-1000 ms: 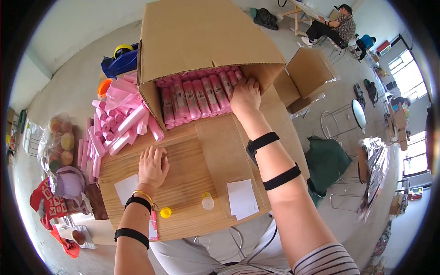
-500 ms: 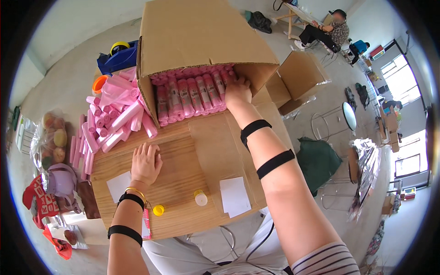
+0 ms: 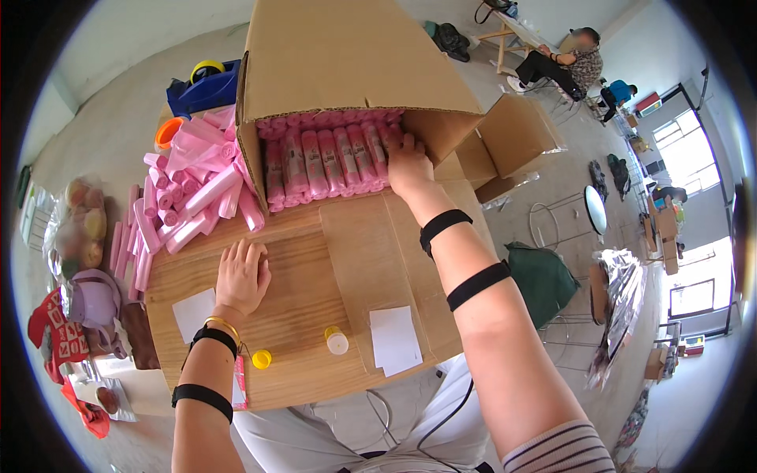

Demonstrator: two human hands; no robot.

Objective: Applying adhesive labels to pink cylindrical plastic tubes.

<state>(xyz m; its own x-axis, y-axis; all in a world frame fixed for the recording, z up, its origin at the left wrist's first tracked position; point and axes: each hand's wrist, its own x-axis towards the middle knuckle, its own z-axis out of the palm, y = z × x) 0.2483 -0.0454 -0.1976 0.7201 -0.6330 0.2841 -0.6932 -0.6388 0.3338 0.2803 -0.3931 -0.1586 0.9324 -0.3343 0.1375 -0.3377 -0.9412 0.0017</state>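
A cardboard box [image 3: 355,63] lies on its side on the wooden table, its opening toward me. Inside it, pink rolls [image 3: 331,162] in clear wrap with printed labels stand side by side in a row, with more packed behind. My right hand [image 3: 411,168] reaches into the right end of the opening, fingers bent around the end roll; its palm side is hidden. My left hand [image 3: 242,277] rests on the tabletop, fingers stretched out and holding nothing. Left of the box is a loose heap of plain pink rolls [image 3: 209,193].
The wooden table [image 3: 292,315] bears a flat cardboard sheet [image 3: 355,252], white papers [image 3: 394,339], a yellow cap [image 3: 262,359] and a small tub [image 3: 337,340]. A blue tape dispenser [image 3: 205,93] stands far left. Right are an open carton [image 3: 516,138] and a stool [image 3: 595,210]; a person [image 3: 579,63] sits beyond.
The whole view has shifted slightly, so the table and box sit a little further left. My right hand stays at the right end of the row; my left hand still rests on the table.
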